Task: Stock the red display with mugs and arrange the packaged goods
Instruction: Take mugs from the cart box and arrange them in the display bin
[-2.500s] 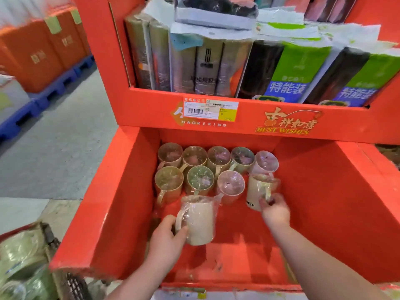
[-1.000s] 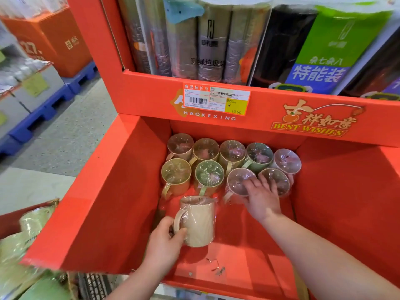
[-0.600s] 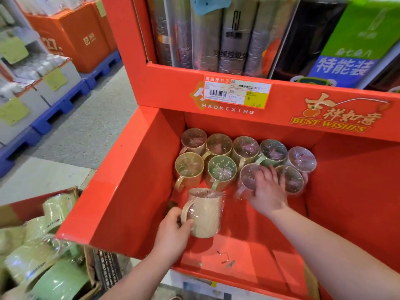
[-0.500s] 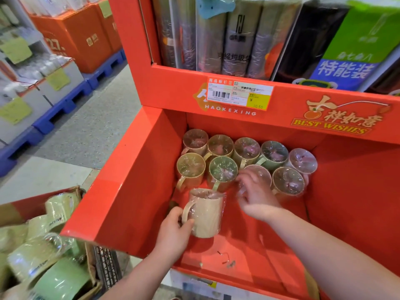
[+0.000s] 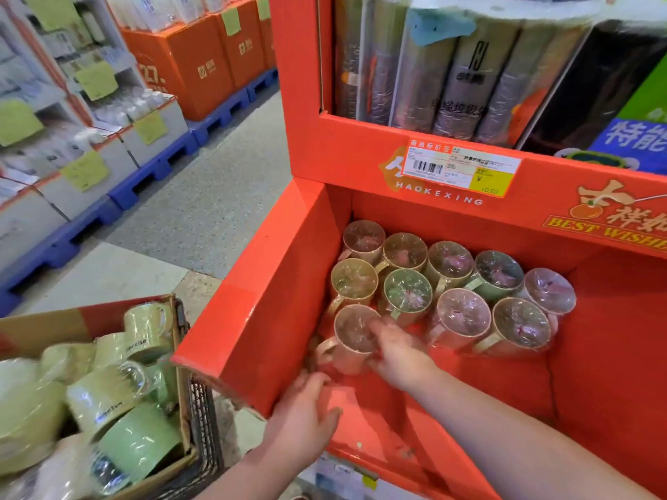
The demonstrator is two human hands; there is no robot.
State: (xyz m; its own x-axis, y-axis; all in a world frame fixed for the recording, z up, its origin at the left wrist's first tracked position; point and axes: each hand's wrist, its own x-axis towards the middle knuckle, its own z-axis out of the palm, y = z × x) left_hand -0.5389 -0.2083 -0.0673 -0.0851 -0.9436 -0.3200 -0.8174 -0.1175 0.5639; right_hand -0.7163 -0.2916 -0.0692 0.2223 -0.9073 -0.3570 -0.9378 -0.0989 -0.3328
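We see the red display [image 5: 252, 330] filling the right half, w/ two levels: an upper shelf and a lower bin open at the top. Left of it the grey aisle floor [image 5: 216, 196] runs to the far end. Blue pallets [image 5: 151, 171] line its left side, carrying grey boxes and, farther off, orange cartons [image 5: 202, 63].

On the upper shelf packaged rolls [image 5: 454, 77] stand upright side by side in clear wrap. Darker pkgs [image 5: 577, 92] sit to their right, cut off by the frame edge. At near left a cardboard box [image 5: 47, 330] holds a loose heap of pale green mugs [image 5: 108, 395], each in film, lying at all angles.

In the bin's far-left corner, wrapped mugs [image 5: 450, 259] stand upright, mouths up & film-covered. There are five in the far row and four in the row nearer us, packed close. A beige mug [image 5: 352, 341] stands upright at the near-left end of that block, just near of the 2nd row's leftmost mug, handle to the left by the bin wall.

Our right grip [image 5: 399, 351] is at that mug's right side, fingers on rim & wall. There's motion blur, so we can't tell if they wrap it or only press. Our left grip [image 5: 303, 416] hangs over the bin's near-left floor, just near of the mug, fingers loose and spread, holding nothing. A price tag [image 5: 463, 171] is stuck on the shelf's front lip.
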